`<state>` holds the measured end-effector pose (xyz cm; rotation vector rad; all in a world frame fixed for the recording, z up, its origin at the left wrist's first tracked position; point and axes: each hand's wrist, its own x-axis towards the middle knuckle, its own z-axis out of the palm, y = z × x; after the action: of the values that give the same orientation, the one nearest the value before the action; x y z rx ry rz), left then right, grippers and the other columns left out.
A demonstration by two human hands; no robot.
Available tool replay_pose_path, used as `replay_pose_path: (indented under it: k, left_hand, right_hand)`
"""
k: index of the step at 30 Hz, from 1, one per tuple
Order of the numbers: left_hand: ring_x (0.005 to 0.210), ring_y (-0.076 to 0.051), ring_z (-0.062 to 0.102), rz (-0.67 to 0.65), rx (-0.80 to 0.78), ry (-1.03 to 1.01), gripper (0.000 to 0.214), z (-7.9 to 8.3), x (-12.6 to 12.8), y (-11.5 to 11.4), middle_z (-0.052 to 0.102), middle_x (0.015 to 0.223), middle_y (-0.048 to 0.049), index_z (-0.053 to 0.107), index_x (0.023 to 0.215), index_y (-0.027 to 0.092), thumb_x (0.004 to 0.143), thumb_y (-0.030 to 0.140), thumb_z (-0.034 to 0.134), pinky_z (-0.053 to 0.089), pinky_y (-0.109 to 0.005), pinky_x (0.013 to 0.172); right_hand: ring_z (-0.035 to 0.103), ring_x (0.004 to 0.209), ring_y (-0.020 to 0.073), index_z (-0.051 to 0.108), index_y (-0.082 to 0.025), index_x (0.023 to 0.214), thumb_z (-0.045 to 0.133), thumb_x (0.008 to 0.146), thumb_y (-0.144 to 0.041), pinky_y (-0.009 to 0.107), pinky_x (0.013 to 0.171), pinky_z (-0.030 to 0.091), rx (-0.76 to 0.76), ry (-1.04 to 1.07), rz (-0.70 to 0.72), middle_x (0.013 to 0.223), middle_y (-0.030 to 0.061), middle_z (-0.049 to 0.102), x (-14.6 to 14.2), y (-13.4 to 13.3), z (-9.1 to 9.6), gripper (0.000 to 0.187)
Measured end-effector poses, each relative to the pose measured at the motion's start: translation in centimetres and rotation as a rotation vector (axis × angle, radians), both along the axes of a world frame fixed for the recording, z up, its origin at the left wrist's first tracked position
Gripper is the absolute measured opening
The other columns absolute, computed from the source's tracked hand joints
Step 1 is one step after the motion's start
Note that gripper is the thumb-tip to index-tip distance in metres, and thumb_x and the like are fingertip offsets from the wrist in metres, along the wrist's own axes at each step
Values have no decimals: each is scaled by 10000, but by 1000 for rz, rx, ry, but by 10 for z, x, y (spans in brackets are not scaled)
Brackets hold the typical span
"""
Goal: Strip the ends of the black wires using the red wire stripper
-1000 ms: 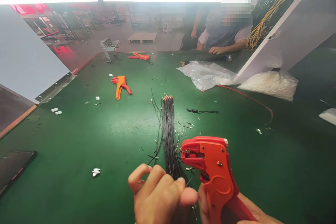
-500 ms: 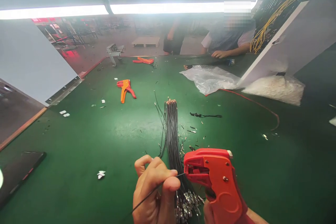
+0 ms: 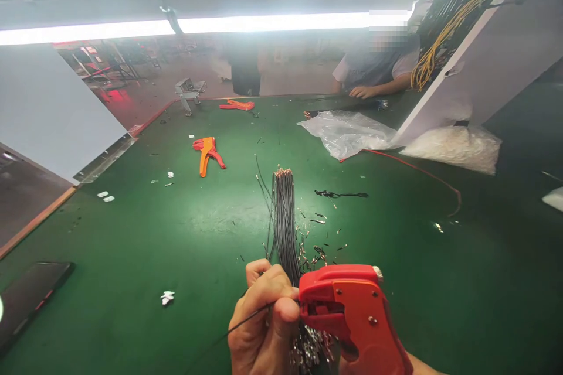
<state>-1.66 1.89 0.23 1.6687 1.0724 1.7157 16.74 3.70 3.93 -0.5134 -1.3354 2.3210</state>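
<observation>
At the near edge of the green-covered desk (image 3: 132, 234): one thin black wire (image 3: 240, 326) is pinched between thumb and forefinger of the left hand (image 3: 264, 322), which is closed tight on it.
Tool: a red plastic pistol-grip wire stripper (image 3: 352, 316) is gripped by the right hand (image 3: 417, 364), which is wrapped round the handles and mostly hidden beneath them.
Step in hand: the wire's tip is set right at the stripper's mouth, apparently just entering.
Next move, as judged: the wire has to be kept straight and seated before any squeeze, since a slack pinch could let it slip.
Bundle: one sheaf of grey wires (image 3: 285, 217) is laid just behind both hands, copper ends far, metal terminals (image 3: 308, 348) near.
Count: three strippers are seen, namely the held one, an orange-and-red stripper (image 3: 208, 152) mid-desk and a third stripper (image 3: 237, 105) at the far edge. Two bags are counted, a clear plastic bag (image 3: 352, 132) and a white filled bag (image 3: 453, 146), along with one loose red wire (image 3: 417, 173).
</observation>
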Motion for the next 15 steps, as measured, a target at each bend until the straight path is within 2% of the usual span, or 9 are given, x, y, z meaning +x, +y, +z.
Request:
replay_pose_path:
  k: [5,9,12,15]
  left_hand:
    - [559,-109,456,60,12,-35,214,-2,-1,0,524,634,72,614,865,227,1006,368,537,382,-355,721]
    - [621,-145,479,178,-37,68,217,-2,-5,-2,535,617,43,612,828,233,1011,308,523,380,-322,613]
    - [569,-124,492,108,33,276,221,-3,-2,-3,581,626,52,564,825,221,1026,279,491,382,-350,678]
    - [511,-109,475,20,75,421,275,-6,6,-5,575,593,64,517,810,216,1054,290,412,347,-364,691]
  right_hand:
    - [668,1041,256,613,-180,1239,628,974,-349,457,865,585,-2,-10,-61,1257,90,644,0,1,-8,315]
    - [687,1007,248,600,-176,1258,610,976,-412,455,854,582,-11,-14,-107,1221,97,672,12,-11,-15,368]
    - [700,1039,284,556,-215,1338,607,948,-489,473,877,564,-22,-30,-155,1256,109,691,20,-12,-24,479]
    - [707,1033,320,642,-229,1260,649,911,-467,487,906,540,-31,-75,-227,1208,100,726,26,-9,-32,423]
